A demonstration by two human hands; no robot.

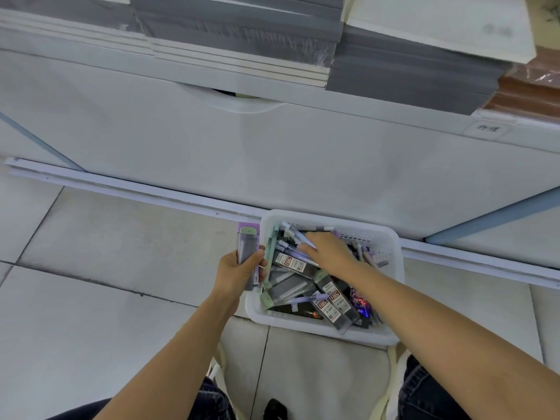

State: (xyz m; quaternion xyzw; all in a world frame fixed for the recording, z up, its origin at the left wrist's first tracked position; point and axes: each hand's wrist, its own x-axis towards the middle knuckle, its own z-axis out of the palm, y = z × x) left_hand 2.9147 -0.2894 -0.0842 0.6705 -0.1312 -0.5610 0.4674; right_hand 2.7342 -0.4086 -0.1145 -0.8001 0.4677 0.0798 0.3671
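gathering | left grip [239, 274] is clasping purple-capped refill pack [247, 250] | right grip [328, 251] is reaching into white basket [392, 237], closure unclear | next, likely: pinching one pen [291, 231]

Soft, cool light falls evenly from overhead, bright enough to wash the white cabinet front [272, 153] and pale floor tiles [106, 253] almost flat, leaving only faint, soft-edged shadows along the floor rail [136, 189] and under the white basket [394, 268]. The wide lens bows the rail and stretches the stacked books [242, 40] at the top edge, where shrink wrap gives small glints. The frame is slightly soft throughout: the cabinet label [488, 128], the right hand [330, 253] and the purple-capped case [247, 247] gripped by the left hand [239, 274] are blurred.
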